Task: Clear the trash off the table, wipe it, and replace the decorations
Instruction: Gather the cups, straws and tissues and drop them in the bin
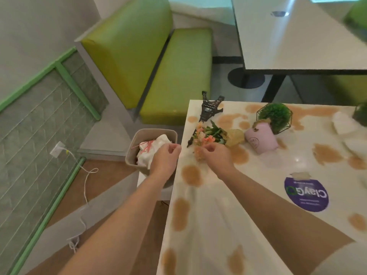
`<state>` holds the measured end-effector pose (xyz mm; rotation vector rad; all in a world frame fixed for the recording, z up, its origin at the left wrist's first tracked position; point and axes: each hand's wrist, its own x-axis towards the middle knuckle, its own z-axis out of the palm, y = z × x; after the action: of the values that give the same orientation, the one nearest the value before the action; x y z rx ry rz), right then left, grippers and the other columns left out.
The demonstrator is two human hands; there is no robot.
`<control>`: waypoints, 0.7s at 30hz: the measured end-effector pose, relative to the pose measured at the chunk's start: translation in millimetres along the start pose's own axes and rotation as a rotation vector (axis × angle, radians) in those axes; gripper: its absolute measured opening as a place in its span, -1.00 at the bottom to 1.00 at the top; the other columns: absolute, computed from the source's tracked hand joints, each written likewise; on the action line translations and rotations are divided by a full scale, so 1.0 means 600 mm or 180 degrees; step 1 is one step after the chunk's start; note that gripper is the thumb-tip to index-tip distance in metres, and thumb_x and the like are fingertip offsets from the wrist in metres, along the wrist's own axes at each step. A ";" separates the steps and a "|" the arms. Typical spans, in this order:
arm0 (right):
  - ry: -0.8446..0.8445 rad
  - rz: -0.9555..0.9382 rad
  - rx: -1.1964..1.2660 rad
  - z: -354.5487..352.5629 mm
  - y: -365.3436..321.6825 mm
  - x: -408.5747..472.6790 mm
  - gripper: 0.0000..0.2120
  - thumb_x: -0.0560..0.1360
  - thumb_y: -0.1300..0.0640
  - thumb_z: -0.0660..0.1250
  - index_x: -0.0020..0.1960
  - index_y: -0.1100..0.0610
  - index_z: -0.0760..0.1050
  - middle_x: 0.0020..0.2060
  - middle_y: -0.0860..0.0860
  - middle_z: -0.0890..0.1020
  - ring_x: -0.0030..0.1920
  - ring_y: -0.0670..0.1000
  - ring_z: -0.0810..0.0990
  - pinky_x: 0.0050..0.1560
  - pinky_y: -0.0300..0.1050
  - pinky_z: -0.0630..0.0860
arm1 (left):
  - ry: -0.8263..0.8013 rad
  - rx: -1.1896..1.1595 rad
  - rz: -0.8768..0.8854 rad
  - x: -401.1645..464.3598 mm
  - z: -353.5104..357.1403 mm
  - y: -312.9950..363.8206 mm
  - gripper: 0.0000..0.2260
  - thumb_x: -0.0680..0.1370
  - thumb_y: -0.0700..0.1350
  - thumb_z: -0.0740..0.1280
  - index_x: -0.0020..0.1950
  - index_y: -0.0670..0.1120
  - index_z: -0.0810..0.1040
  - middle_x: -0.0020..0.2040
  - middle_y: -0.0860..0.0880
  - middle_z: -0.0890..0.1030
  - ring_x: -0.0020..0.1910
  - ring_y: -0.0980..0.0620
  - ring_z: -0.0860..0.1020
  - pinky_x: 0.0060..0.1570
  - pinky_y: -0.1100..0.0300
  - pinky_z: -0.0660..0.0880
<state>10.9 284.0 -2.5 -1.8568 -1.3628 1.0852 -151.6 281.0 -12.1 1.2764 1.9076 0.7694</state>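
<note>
A white table (214,225) carries many brown spill stains. At its far left corner lie a black Eiffel tower model (209,108), a toppled bunch of orange artificial flowers (208,135) in a gold pot and a tipped pink pot (262,138). A green ball plant in a wire frame (276,117) stands behind them. A beige bin (135,155) beside the table holds crumpled white wrappers (151,149). My left hand (163,159) hovers over the bin with fingers loosely curled, holding nothing visible. My right hand (215,155) is at the table edge, its fingertips curled at the flowers.
Crumpled white napkins (343,124) lie at the table's right side, near a purple round sticker (306,194). A green bench (178,76) stands beyond the bin. A second white table (297,36) is further back. A white cable (85,187) trails on the floor.
</note>
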 end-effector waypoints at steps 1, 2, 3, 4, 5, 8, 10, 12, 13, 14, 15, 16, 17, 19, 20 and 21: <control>0.0061 0.0064 0.0073 -0.028 0.013 -0.011 -0.85 0.55 0.02 0.31 -0.08 0.05 0.61 -0.14 0.00 0.67 -0.12 0.07 0.63 -0.26 -0.06 0.54 | -0.0102 -0.0017 0.0062 -0.014 0.019 0.016 -0.79 0.59 0.10 0.25 0.11 0.04 0.56 0.02 0.08 0.62 0.05 0.04 0.55 0.11 0.07 0.48; 0.0124 0.0080 0.0076 -0.059 0.027 -0.020 -0.86 0.55 0.04 0.31 -0.08 0.06 0.60 -0.15 0.01 0.67 -0.13 0.06 0.63 -0.27 -0.10 0.53 | -0.0189 -0.0020 0.0110 -0.030 0.039 0.036 -0.79 0.59 0.10 0.25 0.12 0.04 0.56 0.03 0.08 0.62 0.04 0.03 0.56 0.09 0.06 0.49; 0.0143 0.0090 0.0050 -0.064 0.035 -0.022 -0.85 0.54 0.06 0.30 -0.06 0.09 0.61 -0.14 0.02 0.67 -0.13 0.06 0.63 -0.29 -0.13 0.50 | -0.0225 -0.0009 0.0133 -0.036 0.046 0.038 -0.79 0.59 0.10 0.25 0.13 0.05 0.56 0.03 0.07 0.62 0.03 0.03 0.56 0.07 0.07 0.50; 0.0262 0.0133 0.0084 -0.112 0.057 -0.037 -0.83 0.54 0.07 0.29 -0.04 0.12 0.62 -0.13 0.04 0.67 -0.14 0.07 0.62 -0.31 -0.14 0.49 | -0.0338 0.0059 0.0255 -0.062 0.078 0.070 -0.80 0.59 0.10 0.26 0.12 0.05 0.56 0.03 0.08 0.62 0.02 0.03 0.56 0.04 0.09 0.49; 0.0286 0.0137 0.0077 -0.137 0.070 -0.046 -0.82 0.55 0.08 0.28 -0.03 0.14 0.61 -0.12 0.05 0.67 -0.14 0.08 0.61 -0.32 -0.14 0.48 | -0.0387 0.0084 0.0301 -0.076 0.098 0.085 -0.81 0.59 0.10 0.26 0.11 0.06 0.56 0.03 0.08 0.61 0.01 0.04 0.56 0.03 0.10 0.50; 0.0430 0.0172 0.0055 -0.199 0.106 -0.062 -0.88 0.56 0.06 0.29 -0.06 0.07 0.56 -0.13 0.02 0.63 -0.18 0.01 0.55 -0.40 -0.25 0.39 | -0.0572 0.0080 0.0406 -0.107 0.155 0.120 -0.81 0.59 0.11 0.27 0.11 0.08 0.56 0.02 0.09 0.62 0.01 0.04 0.57 0.06 0.06 0.52; 0.0650 0.0172 0.0092 -0.281 0.155 -0.081 -0.85 0.57 0.05 0.29 0.01 0.07 0.59 -0.09 0.00 0.65 -0.13 -0.01 0.55 -0.36 -0.24 0.38 | -0.0720 0.0191 0.0506 -0.155 0.223 0.170 -0.79 0.60 0.10 0.26 0.13 0.05 0.57 0.00 0.08 0.61 -0.01 0.04 0.56 -0.05 0.13 0.47; 0.0750 0.0239 0.0154 -0.347 0.199 -0.094 -0.83 0.57 0.05 0.29 0.05 0.08 0.61 -0.06 -0.02 0.65 -0.06 -0.01 0.57 -0.22 -0.19 0.41 | -0.0842 0.0191 0.0553 -0.198 0.282 0.209 -0.79 0.61 0.07 0.25 0.13 0.01 0.57 -0.01 0.06 0.61 -0.02 0.03 0.56 -0.09 0.16 0.43; 0.0775 0.0292 0.0193 -0.376 0.220 -0.101 -0.84 0.57 0.05 0.29 0.04 0.07 0.60 -0.05 -0.03 0.65 -0.05 -0.01 0.58 -0.17 -0.17 0.42 | -0.0904 0.0167 0.0559 -0.216 0.310 0.225 -0.79 0.61 0.06 0.25 0.13 -0.01 0.57 0.01 0.05 0.62 0.00 0.02 0.56 -0.06 0.15 0.45; 0.0822 0.0368 0.0234 -0.404 0.243 -0.107 -0.86 0.56 0.04 0.30 0.03 0.06 0.60 -0.05 -0.03 0.65 -0.06 -0.02 0.59 -0.17 -0.17 0.44 | -0.0974 0.0129 0.0562 -0.234 0.338 0.238 -0.79 0.62 0.05 0.26 0.14 -0.02 0.57 0.04 0.04 0.62 0.01 0.02 0.56 -0.01 0.14 0.48; 0.0884 0.0415 0.0252 -0.429 0.264 -0.114 -0.86 0.56 0.04 0.30 0.04 0.05 0.59 -0.05 -0.03 0.65 -0.10 -0.04 0.59 -0.22 -0.19 0.45 | -0.1033 0.0121 0.0537 -0.249 0.365 0.250 -0.79 0.62 0.04 0.26 0.15 -0.02 0.57 0.06 0.03 0.62 0.02 0.02 0.56 0.03 0.13 0.49; 0.0960 0.0470 0.0256 -0.454 0.285 -0.119 -0.86 0.56 0.05 0.31 0.05 0.06 0.59 -0.05 -0.03 0.65 -0.13 -0.06 0.58 -0.27 -0.22 0.45 | -0.1100 0.0123 0.0517 -0.263 0.392 0.260 -0.79 0.62 0.05 0.26 0.14 -0.02 0.57 0.08 0.03 0.62 0.02 0.02 0.56 0.04 0.12 0.49; 0.1025 0.0524 0.0263 -0.487 0.310 -0.127 -0.85 0.56 0.05 0.30 0.07 0.06 0.59 -0.04 -0.04 0.65 -0.14 -0.07 0.57 -0.30 -0.25 0.42 | -0.1171 0.0150 0.0506 -0.281 0.425 0.275 -0.81 0.61 0.06 0.25 0.12 0.00 0.56 0.08 0.04 0.61 0.02 0.02 0.56 0.03 0.12 0.49; 0.1124 0.0628 0.0226 -0.533 0.351 -0.136 -0.85 0.56 0.08 0.30 0.08 0.04 0.59 -0.03 -0.05 0.64 -0.14 -0.06 0.56 -0.31 -0.25 0.39 | -0.1324 0.0189 0.0513 -0.306 0.472 0.293 -0.82 0.61 0.08 0.24 0.11 0.04 0.54 0.07 0.06 0.59 0.04 0.02 0.55 0.03 0.13 0.47; 0.1171 0.0674 0.0213 -0.555 0.370 -0.141 -0.86 0.55 0.09 0.30 0.08 0.03 0.59 -0.03 -0.06 0.64 -0.15 -0.06 0.57 -0.34 -0.24 0.38 | -0.1419 0.0203 0.0525 -0.318 0.495 0.300 -0.81 0.61 0.09 0.24 0.14 0.05 0.54 0.08 0.07 0.58 0.04 0.04 0.53 0.05 0.15 0.45; 0.1223 0.0726 0.0190 -0.582 0.392 -0.148 -0.86 0.54 0.10 0.30 0.07 0.03 0.59 -0.04 -0.06 0.63 -0.18 -0.07 0.57 -0.38 -0.24 0.37 | -0.1513 0.0223 0.0549 -0.331 0.525 0.309 -0.79 0.61 0.09 0.25 0.16 0.04 0.54 0.09 0.07 0.58 0.06 0.05 0.52 0.08 0.16 0.44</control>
<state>413.0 130.8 0.2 -2.0806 -0.9082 0.8067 253.3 185.5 -2.5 1.5238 1.4659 0.4316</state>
